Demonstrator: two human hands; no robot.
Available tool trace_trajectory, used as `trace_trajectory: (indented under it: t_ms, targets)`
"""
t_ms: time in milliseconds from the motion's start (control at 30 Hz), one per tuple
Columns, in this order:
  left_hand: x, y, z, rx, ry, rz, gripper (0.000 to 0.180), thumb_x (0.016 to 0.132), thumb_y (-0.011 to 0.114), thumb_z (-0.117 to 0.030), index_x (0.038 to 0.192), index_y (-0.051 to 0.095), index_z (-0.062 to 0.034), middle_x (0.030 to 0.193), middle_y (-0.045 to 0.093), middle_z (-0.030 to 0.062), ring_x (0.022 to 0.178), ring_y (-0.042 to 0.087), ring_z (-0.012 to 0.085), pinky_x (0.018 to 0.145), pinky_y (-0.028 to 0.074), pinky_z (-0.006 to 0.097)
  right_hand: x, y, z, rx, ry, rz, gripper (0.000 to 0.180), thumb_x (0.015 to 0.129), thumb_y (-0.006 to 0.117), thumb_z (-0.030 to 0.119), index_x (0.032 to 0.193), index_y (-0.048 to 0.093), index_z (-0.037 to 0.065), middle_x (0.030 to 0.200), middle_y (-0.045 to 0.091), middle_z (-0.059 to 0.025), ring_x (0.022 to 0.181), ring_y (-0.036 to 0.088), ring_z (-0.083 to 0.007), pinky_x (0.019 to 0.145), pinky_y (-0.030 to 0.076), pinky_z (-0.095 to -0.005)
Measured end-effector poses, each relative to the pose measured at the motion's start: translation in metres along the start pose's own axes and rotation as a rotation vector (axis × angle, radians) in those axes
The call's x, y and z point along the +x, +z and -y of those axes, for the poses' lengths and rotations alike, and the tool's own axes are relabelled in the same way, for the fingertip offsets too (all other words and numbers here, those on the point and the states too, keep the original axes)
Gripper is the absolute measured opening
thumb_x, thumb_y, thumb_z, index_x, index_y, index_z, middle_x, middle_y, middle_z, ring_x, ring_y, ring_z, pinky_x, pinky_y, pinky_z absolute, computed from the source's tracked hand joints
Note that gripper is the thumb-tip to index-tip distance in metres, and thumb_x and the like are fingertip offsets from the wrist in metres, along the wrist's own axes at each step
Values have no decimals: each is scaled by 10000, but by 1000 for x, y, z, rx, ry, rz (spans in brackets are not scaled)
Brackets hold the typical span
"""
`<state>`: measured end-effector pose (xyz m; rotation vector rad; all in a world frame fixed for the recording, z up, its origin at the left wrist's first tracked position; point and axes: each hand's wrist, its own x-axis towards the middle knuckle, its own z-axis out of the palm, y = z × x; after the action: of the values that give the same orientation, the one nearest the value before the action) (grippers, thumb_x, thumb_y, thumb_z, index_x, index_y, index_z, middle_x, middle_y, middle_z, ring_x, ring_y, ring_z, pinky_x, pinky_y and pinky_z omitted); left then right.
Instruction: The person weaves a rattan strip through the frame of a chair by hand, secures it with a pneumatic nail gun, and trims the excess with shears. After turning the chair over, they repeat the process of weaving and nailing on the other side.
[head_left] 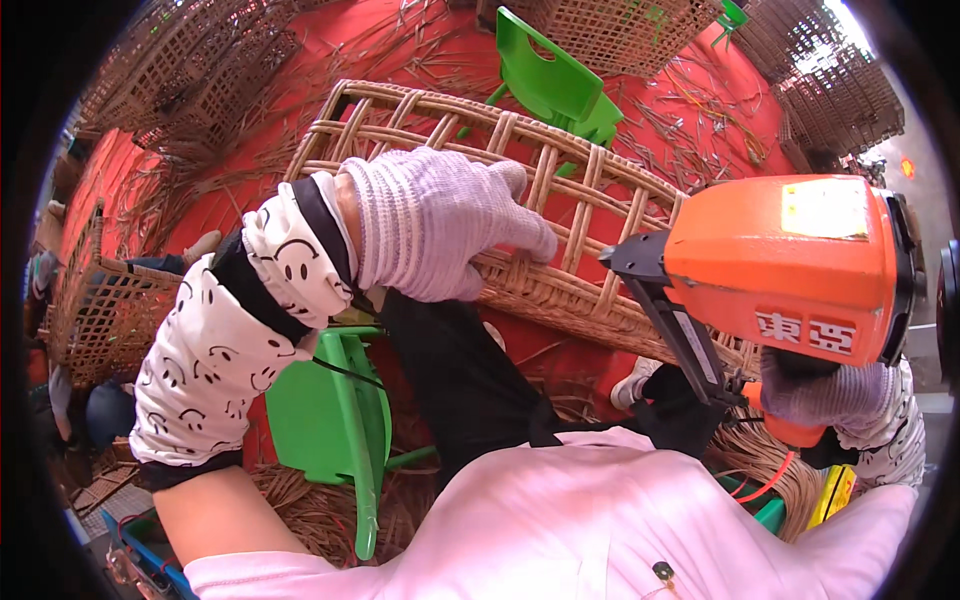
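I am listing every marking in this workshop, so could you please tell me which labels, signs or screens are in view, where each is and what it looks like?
Pale yellow rectangular label: on top of the orange pneumatic nail gun held in the gloved right hand.
Red rectangular label with white characters: on the gun's near side, lower down.
Small red sign: on the grey wall at far right, too small to describe further.
No screens or packages.

Nail gun (pixel 790 265) and green chair (pixel 335 425) crowd the wicker frame (pixel 590 215) (gaps between slats open).
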<state>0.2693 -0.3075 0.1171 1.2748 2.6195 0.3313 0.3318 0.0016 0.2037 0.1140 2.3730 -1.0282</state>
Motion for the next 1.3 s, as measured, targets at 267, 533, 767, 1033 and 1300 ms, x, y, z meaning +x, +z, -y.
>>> trace_trajectory:
  t_ms: [267, 533, 767, 1033, 1300]
  targets:
    - [-7, 27, 15, 60, 62, -182, 372, 630, 707, -187, 954, 534, -131, 892, 516, 99, 806, 579, 321, 658, 471, 425, 3, 19, 20, -81, 31, 70, 289, 668, 644, 54, 948, 571, 32, 801, 605, -42, 709, 599, -147, 607, 498, -286]
    - [-16, 44, 21, -91, 188, -460, 324, 623, 695, -196, 914, 572, -124, 808, 567, 79, 742, 586, 311, 626, 484, 390, 8, 30, 42, -161, 15, 162, 276, 687, 628, 56, 958, 575, 39, 793, 610, -38, 705, 602, -146, 600, 502, -284]
    - [-18, 42, 20, -83, 165, -427, 420, 621, 695, -194, 1014, 580, -99, 863, 590, 98, 769, 592, 320, 658, 497, 390, 27, 42, 62, -276, -21, 294, 266, 703, 613, 58, 967, 579, 46, 785, 614, -35, 702, 605, -145, 593, 505, -283]
    - [-16, 42, 15, -91, 170, -458, 359, 630, 669, -146, 970, 563, -95, 837, 590, 101, 766, 605, 306, 645, 501, 391, 33, 45, 87, -425, -10, 375, 255, 722, 596, 59, 977, 582, 53, 777, 618, -31, 699, 608, -144, 586, 508, -282]
    - [-32, 54, 19, -86, 118, -467, 335, 643, 653, -153, 961, 558, -111, 837, 576, 100, 788, 608, 299, 658, 509, 394, 52, 48, 93, -493, -82, 473, 247, 741, 579, 61, 987, 586, 60, 769, 623, -27, 695, 612, -143, 579, 512, -281]
